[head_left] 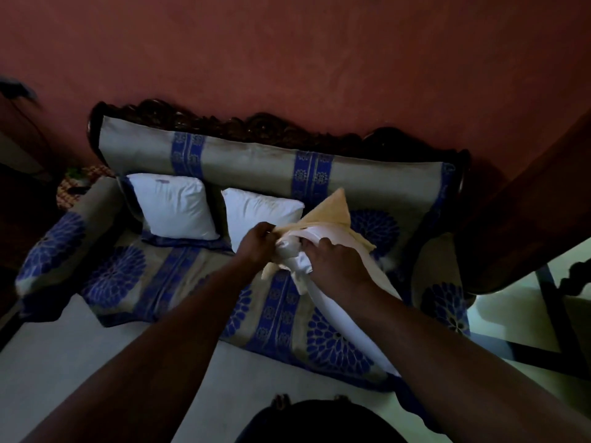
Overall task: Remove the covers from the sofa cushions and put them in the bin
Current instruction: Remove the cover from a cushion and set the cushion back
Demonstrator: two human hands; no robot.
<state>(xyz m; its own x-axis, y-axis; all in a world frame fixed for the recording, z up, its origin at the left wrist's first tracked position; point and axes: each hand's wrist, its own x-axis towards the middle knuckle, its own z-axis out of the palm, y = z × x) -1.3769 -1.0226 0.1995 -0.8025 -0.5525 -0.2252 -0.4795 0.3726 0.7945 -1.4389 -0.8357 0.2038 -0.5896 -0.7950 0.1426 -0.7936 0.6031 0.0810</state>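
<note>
I hold a white cushion [342, 318] above the sofa seat, its far end still inside a pale yellow cover [332, 211]. My left hand [257, 244] pinches the edge of the yellow cover. My right hand [332, 263] grips the bunched white cushion where it comes out of the cover. Two bare white cushions [174, 206] [259, 212] lean against the sofa's backrest at the left and middle.
The sofa [256, 161] has grey and blue flower-patterned upholstery and a dark carved wooden frame, set against a red wall. A dark wooden piece [524, 203] stands at the right. Pale floor [64, 362] lies in front. No bin is in view.
</note>
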